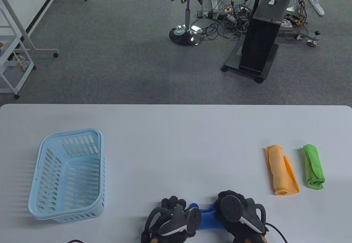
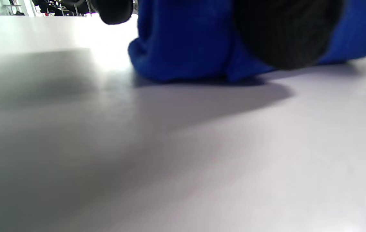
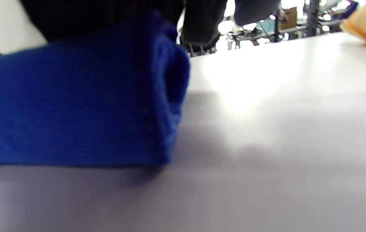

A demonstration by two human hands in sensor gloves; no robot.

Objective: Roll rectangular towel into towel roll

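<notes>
Both hands, left hand (image 1: 176,218) and right hand (image 1: 238,212), curl round the blue towel (image 1: 206,219) at the table's (image 1: 176,133) near edge (roll evenly, ends aligned).

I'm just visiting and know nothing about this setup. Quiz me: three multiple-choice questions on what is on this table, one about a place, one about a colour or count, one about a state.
1. Where does the light blue slotted plastic basket stand on the white table, seen from the table view?
A. on the left
B. on the right
C. at the far middle edge

2. How many towels lie at the right, away from the hands?
A. one
B. two
C. four

3. What state is the dark blue cloth towel in?
A. spread flat
B. hanging off the edge
C. bunched into a roll between both hands

Answers:
1 A: the basket sits at the left, with nothing showing inside.
2 B: an orange rolled towel and a green rolled towel lie side by side, apart.
3 C: the left hand and right hand sit on its two ends.
</notes>
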